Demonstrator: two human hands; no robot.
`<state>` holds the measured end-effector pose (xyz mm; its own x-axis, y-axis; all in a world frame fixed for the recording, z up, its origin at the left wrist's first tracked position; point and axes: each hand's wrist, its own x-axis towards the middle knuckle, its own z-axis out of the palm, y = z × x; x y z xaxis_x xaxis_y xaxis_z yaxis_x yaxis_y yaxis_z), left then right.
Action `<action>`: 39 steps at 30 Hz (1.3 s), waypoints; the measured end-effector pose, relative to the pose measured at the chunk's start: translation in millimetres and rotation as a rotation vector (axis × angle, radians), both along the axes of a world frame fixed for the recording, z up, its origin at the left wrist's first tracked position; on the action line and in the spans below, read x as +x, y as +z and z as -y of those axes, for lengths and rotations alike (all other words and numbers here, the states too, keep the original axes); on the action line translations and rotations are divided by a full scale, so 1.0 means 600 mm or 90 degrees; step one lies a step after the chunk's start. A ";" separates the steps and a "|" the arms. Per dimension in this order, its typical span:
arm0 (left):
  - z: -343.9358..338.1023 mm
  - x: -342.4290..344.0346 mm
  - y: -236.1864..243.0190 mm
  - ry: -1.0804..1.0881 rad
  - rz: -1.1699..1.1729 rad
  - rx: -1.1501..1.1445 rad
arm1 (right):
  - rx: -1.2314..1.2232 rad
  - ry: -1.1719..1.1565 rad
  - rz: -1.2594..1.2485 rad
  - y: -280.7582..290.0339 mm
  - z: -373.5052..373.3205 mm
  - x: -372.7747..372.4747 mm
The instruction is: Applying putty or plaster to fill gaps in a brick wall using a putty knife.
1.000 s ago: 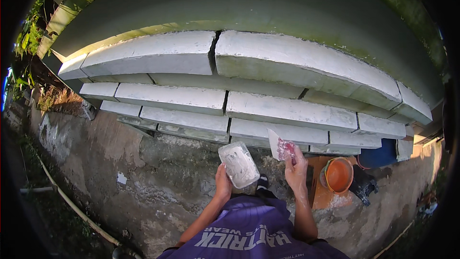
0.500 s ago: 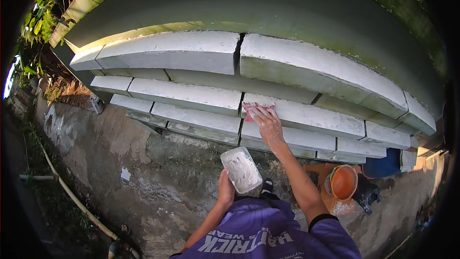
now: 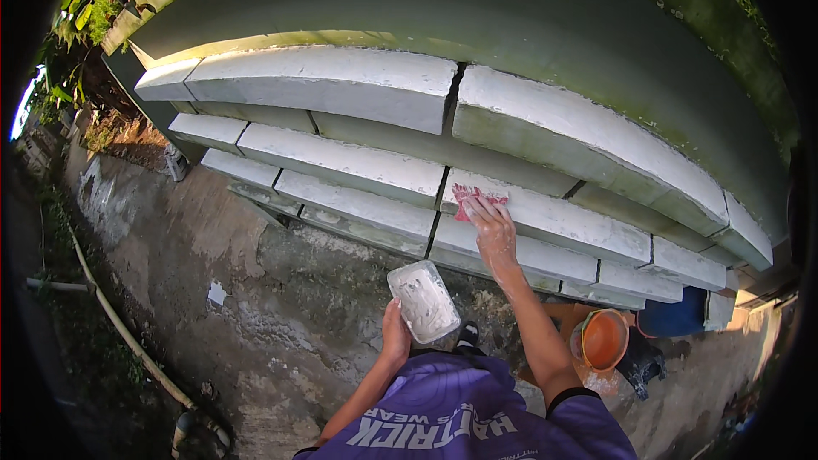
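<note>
My left hand (image 3: pixel 394 334) grips the side of a rectangular plastic tub (image 3: pixel 423 301) that holds smeared white paste. The tub is held in front of my body, below the ledges. Out ahead, my right hand (image 3: pixel 494 226) is closed on a red, paste-streaked applicator (image 3: pixel 479 201); whether it is a cloth or a flat scraper I cannot tell. The applicator lies against the middle white ledge (image 3: pixel 562 220), just right of a dark vertical gap (image 3: pixel 443 187). White paste marks my right fingers and wrist.
An upper white ledge (image 3: pixel 341 68) and a lower one (image 3: pixel 358 204) run alongside, cut by dark gaps. At the right stand an orange bucket (image 3: pixel 605 339), a dark bundle (image 3: pixel 641 366) and a blue container (image 3: pixel 673 315). A long pipe (image 3: pixel 128 336) lies on the left.
The whole view has tilted a little, shifting the ledges in the picture. My right hand and the applicator stay on the middle ledge near the same gap. The tub remains in my left hand.
</note>
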<state>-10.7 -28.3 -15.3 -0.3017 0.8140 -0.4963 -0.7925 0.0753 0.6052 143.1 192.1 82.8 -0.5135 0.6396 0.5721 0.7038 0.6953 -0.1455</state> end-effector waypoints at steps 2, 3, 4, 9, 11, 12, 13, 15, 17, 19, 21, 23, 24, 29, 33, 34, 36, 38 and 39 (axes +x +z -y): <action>0.000 0.000 -0.011 0.001 -0.002 0.016 | -0.008 0.018 0.041 -0.021 0.018 -0.008; 0.001 -0.001 -0.011 0.003 -0.003 0.016 | -0.022 0.031 0.044 -0.018 0.035 -0.012; 0.001 -0.001 -0.011 0.007 -0.004 0.016 | -0.021 0.033 0.043 -0.017 0.049 -0.010; 0.002 0.001 -0.006 0.007 -0.008 0.018 | 0.016 0.014 -0.003 0.019 0.060 -0.003; 0.002 0.001 -0.007 -0.001 0.000 0.013 | 0.008 -0.027 0.002 0.024 0.044 -0.002; 0.000 0.003 -0.005 -0.008 -0.001 0.015 | 0.010 -0.034 0.001 0.009 0.038 0.000; -0.001 0.006 -0.003 -0.011 0.002 0.013 | -0.011 -0.044 0.022 -0.009 0.030 0.000; -0.002 0.006 -0.005 -0.009 0.004 0.013 | -0.012 -0.012 0.063 -0.015 0.036 -0.009; -0.001 0.007 -0.005 -0.007 -0.006 0.006 | -0.015 0.018 0.049 -0.017 0.059 -0.012; -0.002 0.009 -0.005 -0.008 0.000 0.004 | -0.032 0.059 0.034 -0.009 0.073 -0.008; -0.001 0.010 -0.005 -0.008 0.004 0.001 | 0.004 0.049 0.008 0.013 0.071 -0.009; -0.002 0.013 -0.007 -0.007 0.000 0.005 | 0.041 0.036 -0.018 0.020 0.057 -0.009; -0.002 0.013 -0.011 -0.010 0.000 0.006 | 0.023 0.008 0.010 0.013 0.045 -0.009; -0.003 0.013 -0.008 -0.013 -0.001 0.007 | -0.041 0.016 0.083 0.010 0.058 -0.001; -0.004 0.011 -0.005 0.000 -0.012 0.005 | -0.020 0.051 0.043 0.035 0.065 0.005; -0.004 0.011 -0.009 0.000 -0.011 0.014 | 0.027 0.050 0.008 0.041 0.059 0.002; -0.004 0.011 -0.011 -0.004 -0.011 0.023 | 0.014 0.019 0.012 0.037 0.043 -0.002; -0.007 0.013 -0.010 -0.014 -0.008 0.020 | 0.002 -0.013 0.015 0.023 0.038 -0.003; -0.008 0.013 -0.008 -0.015 -0.009 0.021 | -0.014 0.001 0.038 0.014 0.043 0.000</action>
